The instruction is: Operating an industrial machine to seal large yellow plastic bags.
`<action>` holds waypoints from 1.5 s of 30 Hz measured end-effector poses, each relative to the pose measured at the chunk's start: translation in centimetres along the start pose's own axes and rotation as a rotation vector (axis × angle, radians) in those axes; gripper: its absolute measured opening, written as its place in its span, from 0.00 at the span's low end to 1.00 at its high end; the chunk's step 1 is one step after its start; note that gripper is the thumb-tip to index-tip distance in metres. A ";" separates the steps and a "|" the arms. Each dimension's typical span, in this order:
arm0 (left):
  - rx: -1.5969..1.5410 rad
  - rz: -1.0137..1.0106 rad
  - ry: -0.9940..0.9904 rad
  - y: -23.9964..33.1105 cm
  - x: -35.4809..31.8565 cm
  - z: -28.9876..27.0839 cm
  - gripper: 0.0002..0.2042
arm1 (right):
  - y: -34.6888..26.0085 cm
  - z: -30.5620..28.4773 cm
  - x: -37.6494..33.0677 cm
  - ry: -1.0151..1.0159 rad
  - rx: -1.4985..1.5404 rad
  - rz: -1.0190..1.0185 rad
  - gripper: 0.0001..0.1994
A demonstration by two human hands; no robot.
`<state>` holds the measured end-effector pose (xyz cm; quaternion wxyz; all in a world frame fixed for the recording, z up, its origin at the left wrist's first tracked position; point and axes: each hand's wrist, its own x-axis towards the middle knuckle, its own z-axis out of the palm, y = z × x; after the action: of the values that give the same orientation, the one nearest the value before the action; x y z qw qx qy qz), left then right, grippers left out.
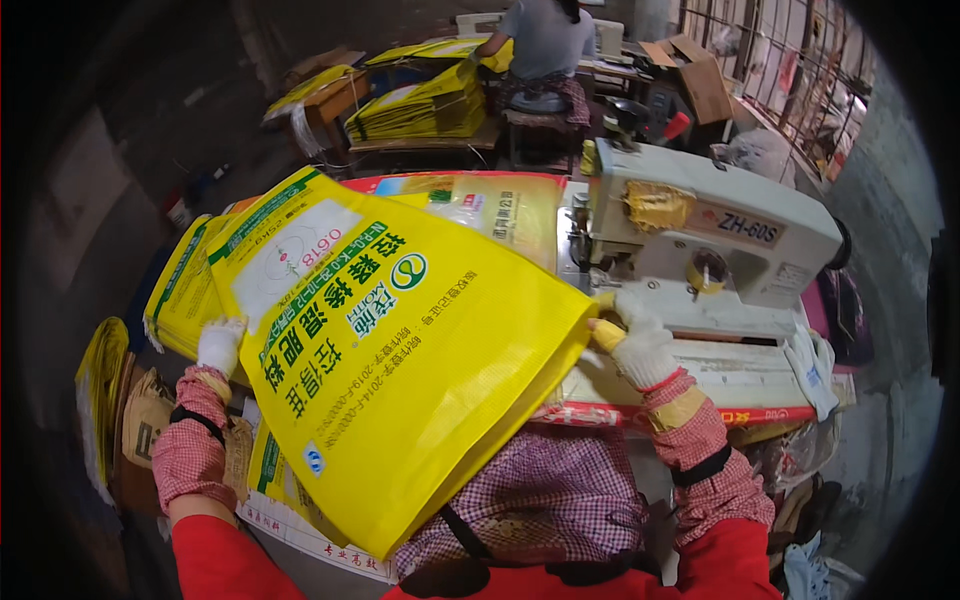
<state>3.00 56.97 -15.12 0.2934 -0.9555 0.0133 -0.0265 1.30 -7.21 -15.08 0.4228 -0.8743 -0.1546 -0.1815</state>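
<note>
A large yellow woven sack with green and white print lies tilted across my lap and the table. My left hand, in a white glove, grips the sack's left edge. My right hand, also gloved, pinches the sack's right corner just in front of the white sewing machine. Both forearms wear checked sleeve covers.
More yellow sacks are piled on the left and under the held one. Another person sits at a far table beside stacked sacks. A spare white glove lies on the machine table. Cardboard boxes stand at the back right.
</note>
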 end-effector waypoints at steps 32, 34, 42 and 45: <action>-1.006 0.605 0.142 35.5 8.5 -28.6 0.24 | 3.7 20.9 -8.2 -0.200 -0.491 -0.339 0.17; -1.080 0.629 0.188 35.6 7.1 -30.7 0.24 | -1.0 23.2 -2.8 -0.189 -0.464 -0.344 0.17; -1.187 0.622 0.376 32.5 3.7 -30.8 0.16 | -9.2 19.4 3.3 -0.272 -0.150 -0.467 0.15; -1.201 0.707 0.796 28.1 2.0 -30.1 0.08 | -6.4 12.2 1.5 -0.330 -0.041 -0.470 0.15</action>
<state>2.91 16.77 -5.96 -0.3064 -0.8085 0.4306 -0.2591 2.21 6.49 -17.10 0.3203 -0.8407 -0.4159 -0.1327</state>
